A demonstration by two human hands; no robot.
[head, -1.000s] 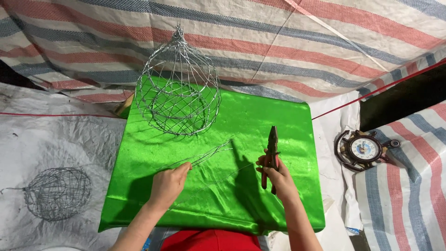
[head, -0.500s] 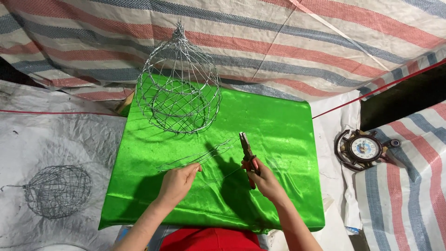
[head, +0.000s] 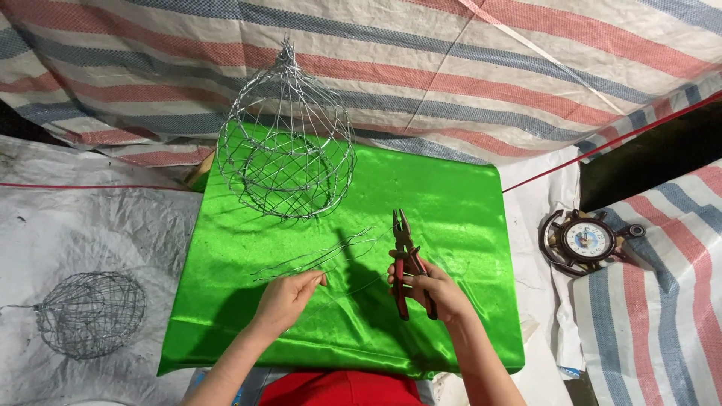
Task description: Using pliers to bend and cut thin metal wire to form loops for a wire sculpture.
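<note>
Gripping red-handled steel pliers (head: 407, 263), right hand (head: 430, 289) is wrapped around the handles, nose pointing away, jaws slightly apart. Left hand (head: 286, 299) pinches thin loose silver wire strands (head: 320, 259) lying across the green satin-covered bench (head: 451, 203). Teardrop-shaped wire mesh cage (head: 286, 146) stands upright at the bench's far left. Round wire mesh ball (head: 90, 313) lies well apart on the floor sheet.

I note glossy, smooth green satin-like cloth (head: 451, 218) on the table. Wire cage (head: 287, 146): thin bare metal, silvery. Loose wire strands (head: 316, 259): same shiny metal. Pliers (head: 407, 259): dark metal jaws, red plastic-looking grips. Striped tarpaulin (head: 451, 60): woven plastic, matt, coarse.
</note>
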